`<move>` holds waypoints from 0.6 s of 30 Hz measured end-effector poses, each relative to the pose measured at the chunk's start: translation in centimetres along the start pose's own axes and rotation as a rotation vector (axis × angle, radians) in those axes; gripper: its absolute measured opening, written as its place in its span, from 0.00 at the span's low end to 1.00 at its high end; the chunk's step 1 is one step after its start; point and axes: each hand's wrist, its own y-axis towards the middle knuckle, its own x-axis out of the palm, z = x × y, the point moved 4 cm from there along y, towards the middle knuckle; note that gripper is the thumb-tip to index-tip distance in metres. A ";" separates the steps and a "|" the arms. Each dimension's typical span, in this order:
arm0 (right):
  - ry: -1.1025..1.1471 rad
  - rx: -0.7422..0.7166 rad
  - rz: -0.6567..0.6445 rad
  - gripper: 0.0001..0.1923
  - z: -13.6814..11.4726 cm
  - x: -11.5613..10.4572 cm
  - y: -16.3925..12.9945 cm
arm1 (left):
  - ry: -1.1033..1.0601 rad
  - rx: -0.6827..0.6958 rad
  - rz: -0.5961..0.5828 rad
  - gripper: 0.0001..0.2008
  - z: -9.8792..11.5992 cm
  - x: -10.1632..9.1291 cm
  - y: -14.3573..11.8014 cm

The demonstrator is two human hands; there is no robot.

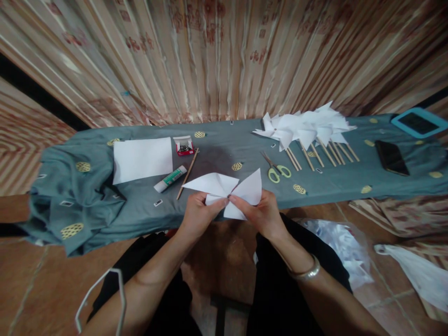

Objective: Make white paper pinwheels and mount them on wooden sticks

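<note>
Fingers of our left hand [199, 215] and right hand [262, 215] pinch the white folded paper pinwheel [231, 189] at its centre; loosening could let the folds spring apart.

pinwheel [227, 189] | white paper, unfinished, no stick | 2 broad blades fanned up-left & up-right, smaller folded flaps below | corners gathered at ctr | held flat-ish, face up, pinched at ctr from both sides | just above near edge of cloth-covered bench, front-centre, partly over the gap before it
</note>
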 end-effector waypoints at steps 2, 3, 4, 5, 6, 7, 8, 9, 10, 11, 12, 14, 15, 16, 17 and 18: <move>0.043 0.043 -0.019 0.13 0.0 -0.1 0.1 | -0.010 -0.017 0.017 0.14 -0.3 -0.1 0.2; 0.057 0.064 -0.026 0.13 0.1 -0.2 0.2 | -0.015 -0.021 0.020 0.14 -0.4 -0.1 0.3; 0.063 0.082 -0.029 0.13 0.2 -0.3 0.3 | -0.017 -0.021 0.019 0.14 -0.5 0.0 0.4; 0.064 0.095 -0.029 0.13 0.2 -0.4 0.3 | -0.015 -0.016 0.019 0.14 -0.6 0.0 0.4; 0.063 0.101 -0.028 0.13 0.3 -0.5 0.4 | -0.010 -0.009 0.017 0.15 -0.6 0.0 0.4; 0.063 0.103 -0.024 0.13 0.4 -0.6 0.4 | -0.004 0.000 0.016 0.15 -0.6 0.0 0.4; 0.061 0.101 -0.023 0.13 0.4 -0.6 0.4 | 0.004 0.007 0.014 0.15 -0.6 0.0 0.4; 0.061 0.097 -0.020 0.13 0.5 -0.6 0.4 | 0.014 0.013 0.010 0.15 -0.6 0.1 0.4; 0.059 0.090 -0.018 0.13 0.5 -0.6 0.4 | 0.026 0.018 0.006 0.15 -0.6 0.1 0.4; 0.057 0.084 -0.016 0.13 0.6 -0.6 0.3 | 0.037 0.025 0.002 0.15 -0.6 0.1 0.4; 0.052 0.077 -0.018 0.13 0.6 -0.6 0.3 | 0.047 0.033 -0.001 0.14 -0.5 0.2 0.4; 0.038 0.061 -0.030 0.13 0.7 -0.6 0.2 | 0.058 0.054 -0.007 0.13 -0.4 0.3 0.4; 0.031 0.052 -0.038 0.13 0.8 -0.7 0.2 | 0.061 0.065 -0.005 0.13 -0.4 0.4 0.4; 0.025 0.044 -0.045 0.13 0.8 -0.7 0.2 | 0.064 0.073 -0.002 0.12 -0.3 0.4 0.4; 0.020 0.034 -0.049 0.13 0.8 -0.7 0.2 | 0.069 0.077 0.003 0.12 -0.3 0.4 0.4; 0.014 0.024 -0.054 0.13 0.7 -0.8 0.3 | 0.072 0.077 0.008 0.11 -0.3 0.5 0.4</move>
